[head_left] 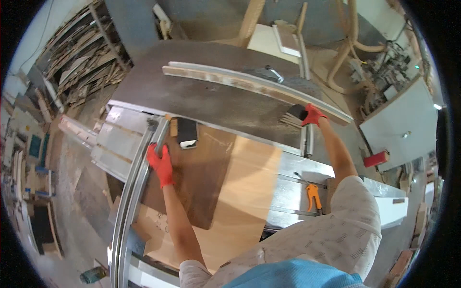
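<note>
From afar I'm seeing the brown board (201, 177) lying right of the metal rail (126, 216), the left hand (162, 165) resting spread, empty, at that rail, the right hand (313, 115) half-curling by stacked strips (291, 120) farther right, grip unclear.

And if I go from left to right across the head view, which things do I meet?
Scrap-wood pile, left red-gloved hand, black block, small silver metal piece, right red-gloved hand, red block.

I watched the left head-worn fisheye peer steeply down past the patterned shirt (307, 240) at both hands (162, 168), close above the desk (211, 103), with floor (69, 192) on either side.
</note>
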`<move>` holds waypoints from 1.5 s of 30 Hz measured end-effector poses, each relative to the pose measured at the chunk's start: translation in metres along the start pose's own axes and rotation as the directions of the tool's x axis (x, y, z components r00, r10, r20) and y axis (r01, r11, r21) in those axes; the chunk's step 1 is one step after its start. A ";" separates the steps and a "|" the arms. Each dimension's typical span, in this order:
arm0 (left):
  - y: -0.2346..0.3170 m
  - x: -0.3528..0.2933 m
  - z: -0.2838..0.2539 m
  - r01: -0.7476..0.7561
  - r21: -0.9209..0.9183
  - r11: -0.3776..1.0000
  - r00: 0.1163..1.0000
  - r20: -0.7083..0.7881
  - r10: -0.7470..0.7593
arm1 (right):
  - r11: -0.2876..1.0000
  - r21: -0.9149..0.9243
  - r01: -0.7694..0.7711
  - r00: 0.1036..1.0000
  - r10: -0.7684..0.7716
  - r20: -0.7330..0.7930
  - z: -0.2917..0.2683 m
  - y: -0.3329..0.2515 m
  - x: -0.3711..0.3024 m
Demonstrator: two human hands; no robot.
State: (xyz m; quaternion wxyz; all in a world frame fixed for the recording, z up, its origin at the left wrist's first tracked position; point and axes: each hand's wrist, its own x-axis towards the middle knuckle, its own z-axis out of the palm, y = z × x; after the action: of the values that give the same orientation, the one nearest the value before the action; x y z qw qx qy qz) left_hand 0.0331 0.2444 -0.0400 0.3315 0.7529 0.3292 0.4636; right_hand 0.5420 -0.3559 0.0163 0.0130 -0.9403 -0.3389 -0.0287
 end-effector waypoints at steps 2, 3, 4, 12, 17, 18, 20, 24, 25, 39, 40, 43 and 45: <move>0.009 0.003 -0.069 -0.092 0.389 0.916 0.977 -0.141 0.158 | 0.998 -0.044 0.033 0.991 -0.039 -0.130 0.007 -0.043 -0.017; -0.006 0.006 -0.117 -0.065 0.539 0.840 0.945 -0.237 0.225 | 0.998 0.046 0.040 0.981 -0.031 -0.191 -0.013 -0.103 -0.010; -0.019 0.009 -0.145 0.029 0.613 0.790 0.964 -0.225 0.139 | 0.978 0.181 0.108 0.972 -0.065 -0.225 -0.023 -0.135 -0.013; -0.072 -0.021 -0.219 0.156 0.857 0.492 0.987 -0.125 -0.097 | 0.557 0.436 0.707 0.678 -0.709 -0.194 0.005 -0.474 -0.024; -0.060 -0.003 -0.217 0.148 0.821 0.551 0.982 -0.054 -0.183 | 0.766 0.289 0.574 0.803 -0.596 -0.014 0.020 -0.565 0.005; -0.062 -0.001 -0.223 0.162 0.834 0.528 0.971 -0.039 -0.236 | 0.794 0.299 0.530 0.822 -0.568 0.051 0.023 -0.573 0.006; -0.062 0.002 -0.224 0.183 0.838 0.515 0.969 -0.066 -0.237 | 0.799 0.288 0.528 0.837 -0.547 -0.015 0.037 -0.579 0.002; -0.056 -0.006 -0.223 0.203 0.820 0.536 0.973 -0.108 -0.203 | 0.792 0.331 0.513 0.836 -0.549 0.018 0.037 -0.577 0.001; -0.054 -0.006 -0.220 0.209 0.814 0.542 0.971 -0.107 -0.214 | 0.798 0.327 0.507 0.838 -0.545 0.030 0.034 -0.574 0.002; -0.019 -0.037 -0.216 0.200 0.804 0.560 0.975 -0.105 -0.197 | 0.776 0.418 0.471 0.847 -0.531 0.030 0.015 -0.539 -0.033; -0.017 -0.038 -0.218 0.222 0.791 0.570 0.964 -0.093 -0.248 | 0.776 0.420 0.471 0.845 -0.533 0.035 0.012 -0.537 -0.034; -0.006 -0.045 -0.207 0.209 0.797 0.566 0.964 -0.071 -0.257 | 0.774 0.407 0.485 0.840 -0.541 0.028 0.007 -0.514 -0.045; 0.000 -0.061 -0.206 0.207 0.802 0.561 0.964 -0.070 -0.256 | 0.741 0.398 0.540 0.813 -0.582 -0.018 0.008 -0.496 -0.068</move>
State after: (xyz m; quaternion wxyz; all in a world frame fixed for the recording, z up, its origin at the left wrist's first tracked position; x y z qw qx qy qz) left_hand -0.1778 0.2357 0.0027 0.0237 0.7835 0.5889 0.1971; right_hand 0.1739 -0.0173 0.0065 0.1698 -0.7728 -0.6053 0.0866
